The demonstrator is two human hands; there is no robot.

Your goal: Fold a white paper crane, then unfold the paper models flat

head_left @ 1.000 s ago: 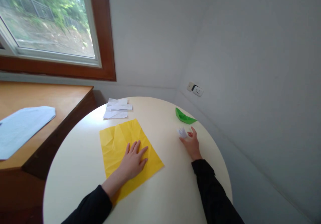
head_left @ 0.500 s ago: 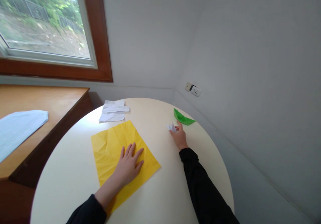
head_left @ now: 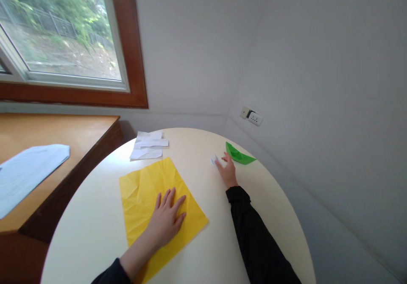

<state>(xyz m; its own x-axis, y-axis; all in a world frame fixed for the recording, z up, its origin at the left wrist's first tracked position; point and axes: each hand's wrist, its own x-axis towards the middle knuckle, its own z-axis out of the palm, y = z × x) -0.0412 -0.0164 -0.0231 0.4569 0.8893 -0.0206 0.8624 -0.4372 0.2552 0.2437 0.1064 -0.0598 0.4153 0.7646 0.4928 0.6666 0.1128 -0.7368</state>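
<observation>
My left hand (head_left: pixel 167 219) lies flat with fingers spread on a creased yellow sheet of paper (head_left: pixel 140 195). At the far right of the round table, my right hand (head_left: pixel 227 172) has its thumb and fingers apart. A small white folded paper (head_left: pixel 213 160) stands just left of the right thumb, partly hidden by it; whether they touch is hard to tell. Beyond the right fingertips sits a green paper boat (head_left: pixel 241 156), close to the table's edge.
Several white paper pieces (head_left: pixel 149 145) lie at the back left of the white round table (head_left: pixel 82 229). A wooden desk (head_left: pixel 79 127) with a pale folded sheet (head_left: pixel 32 169) stands to the left. A wall socket (head_left: pixel 255 118) is behind the table.
My right fingers have spread apart, and the white folded paper now shows at the left of the thumb. The view has shifted slightly. My left hand stays flat on the yellow paper.
</observation>
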